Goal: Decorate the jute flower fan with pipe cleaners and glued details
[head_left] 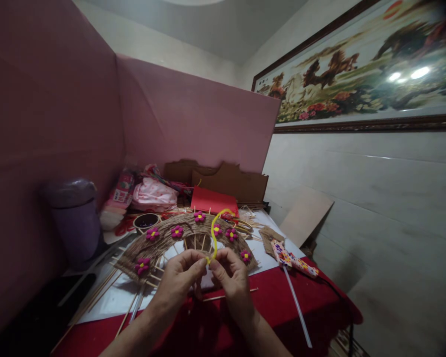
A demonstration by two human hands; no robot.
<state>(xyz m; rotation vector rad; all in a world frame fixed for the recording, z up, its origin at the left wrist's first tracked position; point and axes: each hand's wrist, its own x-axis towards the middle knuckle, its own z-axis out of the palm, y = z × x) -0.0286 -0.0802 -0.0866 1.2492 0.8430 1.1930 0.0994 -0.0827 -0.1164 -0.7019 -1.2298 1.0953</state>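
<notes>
Both hands meet near the front of the table, each pinching a strand of yellow yarn (214, 233). My left hand (184, 272) closes thumb and fingers on its lower end. My right hand (230, 277) grips it right beside, and the free length curls upward and to the right. Just behind the hands lies a fan-shaped piece (167, 223) of brown twine woven over thin sticks. Several magenta flowers (177, 231) with yellow centres sit on its band. A thin crochet hook-like stick (250, 290) lies beneath my right hand, partly hidden.
A purple lidded bin (74, 223) stands at left. Behind the fan are a round container (146, 221), red paper (213, 199) and cardboard (230, 181). At right, a flower-patterned glue gun-like object (293, 260) lies with a clear stick (297, 307) on the red cloth (282, 292).
</notes>
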